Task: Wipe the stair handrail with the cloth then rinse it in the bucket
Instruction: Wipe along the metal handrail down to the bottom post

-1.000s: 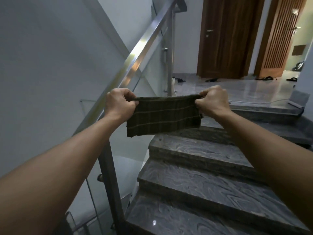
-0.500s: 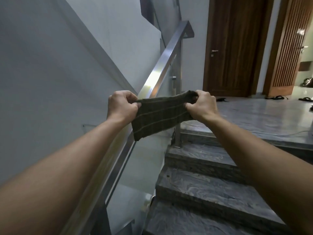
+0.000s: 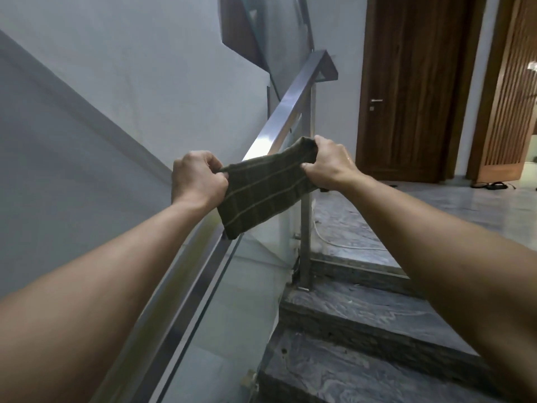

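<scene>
Two bare forearms reach into view from the bottom corners, no sleeves visible on either arm up to the edge of the picture. The left hand (image 3: 197, 178) wears no watch, band or glove. The right hand (image 3: 329, 164) is likewise ungloved, with a thin pale ring (image 3: 348, 159) showing on one finger near the knuckles. Both wrists are uncovered.

Two hands (image 3: 200, 177) (image 3: 329, 164), one cloth (image 3: 264, 190), one handrail (image 3: 293, 109), two doors (image 3: 409, 82) (image 3: 511, 91)
</scene>
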Available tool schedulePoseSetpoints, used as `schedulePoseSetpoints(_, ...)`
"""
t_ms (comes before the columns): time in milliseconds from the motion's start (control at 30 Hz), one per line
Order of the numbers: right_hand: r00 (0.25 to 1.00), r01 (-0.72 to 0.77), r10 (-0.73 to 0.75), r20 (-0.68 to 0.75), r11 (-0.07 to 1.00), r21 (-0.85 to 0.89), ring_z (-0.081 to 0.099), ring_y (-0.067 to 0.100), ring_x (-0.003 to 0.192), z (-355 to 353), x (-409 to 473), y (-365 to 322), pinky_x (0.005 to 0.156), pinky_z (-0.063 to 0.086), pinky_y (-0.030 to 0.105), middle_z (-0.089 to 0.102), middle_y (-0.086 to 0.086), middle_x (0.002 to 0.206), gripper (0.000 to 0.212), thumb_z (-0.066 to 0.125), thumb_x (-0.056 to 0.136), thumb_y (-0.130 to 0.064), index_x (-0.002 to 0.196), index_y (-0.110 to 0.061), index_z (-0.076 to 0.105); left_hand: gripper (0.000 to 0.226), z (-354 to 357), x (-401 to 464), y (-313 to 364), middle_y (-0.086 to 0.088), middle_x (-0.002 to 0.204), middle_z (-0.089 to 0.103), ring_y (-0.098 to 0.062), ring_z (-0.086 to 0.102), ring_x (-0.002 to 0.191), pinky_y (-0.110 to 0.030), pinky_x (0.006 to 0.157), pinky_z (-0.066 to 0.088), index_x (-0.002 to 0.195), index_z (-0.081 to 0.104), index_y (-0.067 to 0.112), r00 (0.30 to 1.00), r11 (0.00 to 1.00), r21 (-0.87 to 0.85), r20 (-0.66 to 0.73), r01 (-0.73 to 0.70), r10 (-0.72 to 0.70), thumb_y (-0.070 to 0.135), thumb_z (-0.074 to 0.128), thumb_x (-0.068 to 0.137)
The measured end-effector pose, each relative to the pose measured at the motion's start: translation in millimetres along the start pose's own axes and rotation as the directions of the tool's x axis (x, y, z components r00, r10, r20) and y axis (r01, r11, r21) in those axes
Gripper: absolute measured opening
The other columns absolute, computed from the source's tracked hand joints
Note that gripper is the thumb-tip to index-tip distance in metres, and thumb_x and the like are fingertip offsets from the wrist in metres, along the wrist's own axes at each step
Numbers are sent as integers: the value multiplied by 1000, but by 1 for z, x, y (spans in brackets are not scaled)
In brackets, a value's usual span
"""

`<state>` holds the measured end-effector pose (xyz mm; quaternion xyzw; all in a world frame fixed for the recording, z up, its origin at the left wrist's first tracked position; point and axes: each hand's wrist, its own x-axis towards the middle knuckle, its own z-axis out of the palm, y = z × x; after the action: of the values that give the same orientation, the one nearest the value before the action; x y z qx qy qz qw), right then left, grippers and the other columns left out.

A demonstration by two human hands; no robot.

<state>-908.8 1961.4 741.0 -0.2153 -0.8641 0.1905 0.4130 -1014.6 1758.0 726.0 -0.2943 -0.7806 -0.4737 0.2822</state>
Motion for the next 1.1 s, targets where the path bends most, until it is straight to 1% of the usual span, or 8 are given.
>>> schedulePoseSetpoints(300, 977, 117, -99, 186, 989, -90, 61, 33, 107, 21, 129, -8, 88, 56, 47, 59, 11, 121, 61, 63, 88, -24, 141, -18, 32, 12, 49, 64, 11, -15, 100, 71, -35, 64, 96, -33, 82, 48, 89, 71, 15, 977, 952, 219, -60, 214, -206, 22, 69, 79)
schedulePoseSetpoints(467, 939, 193, -128, 319, 964, -183, 51, 39, 119, 44, 170, -17, 97, 44, 47, 53, 19, 130, 72, 55, 90, -22, 148, -11, 14, 17, 68, 78, 13, -17, 107, 68, -37, 62, 102, -36, 83, 48, 95, 70, 15, 948, 882, 362, -13, 301, -318, 22, 66, 81)
schedulePoseSetpoints(600, 899, 311, -129, 419, 862, -401, 41, 43, 130, 63, 191, -17, 105, 35, 47, 35, 22, 149, 73, 42, 89, -22, 151, -12, 5, 31, 90, 78, 19, -14, 119, 58, -33, 53, 113, -40, 90, 44, 113, 61, 11, 983, 834, 535, 37, 132, -179, 22, 60, 84)
schedulePoseSetpoints(700, 856, 459, -213, 470, 732, -504, 47, 40, 125, 62, 206, -16, 101, 32, 49, 50, 18, 139, 71, 39, 91, -33, 152, -25, 3, 38, 113, 75, 28, -16, 123, 51, -33, 47, 116, -42, 97, 40, 118, 54, 7, 991, 915, 399, 132, -61, 8, 31, 56, 88)
schedulePoseSetpoints(800, 790, 578, -263, 554, 621, -529, 39, 32, 132, 50, 219, -12, 95, 31, 48, 46, 10, 143, 60, 41, 93, -46, 148, -43, 17, 65, 135, 77, 29, -20, 154, 23, -34, 19, 143, -44, 118, 16, 144, 24, 1, 929, 944, 325, 361, -51, -74, 35, 48, 94)
schedulePoseSetpoints(900, 729, 671, -329, 601, 521, -528, 10, 31, 145, 42, 225, -7, 111, 17, 53, 10, 7, 160, 49, 42, 95, -31, 142, -41, 36, 77, 146, 80, 21, -19, 160, -8, -31, -8, 148, -45, 120, 0, 149, -6, 0, 881, 908, 417, 443, -38, -166, 36, 39, 97)
schedulePoseSetpoints(1000, 635, 715, -303, 711, 580, -391, -11, 23, 149, 42, 225, -9, 120, -1, 49, -11, -4, 162, 77, 36, 83, 0, 151, -31, 21, 77, 147, 79, 18, -17, 160, -12, -30, -9, 148, -43, 120, 1, 149, -11, 1, 880, 903, 424, 453, -68, -146, 32, 39, 98)
schedulePoseSetpoints(1100, 595, 697, -179, 784, 601, -392, -9, 16, 149, 42, 226, -13, 121, 1, 43, -7, -7, 162, 86, 32, 77, -1, 152, -33, 6, 78, 146, 77, 18, -17, 159, -15, -29, -10, 148, -42, 121, 0, 148, -13, 1, 879, 899, 430, 456, -79, -140, 30, 40, 98)
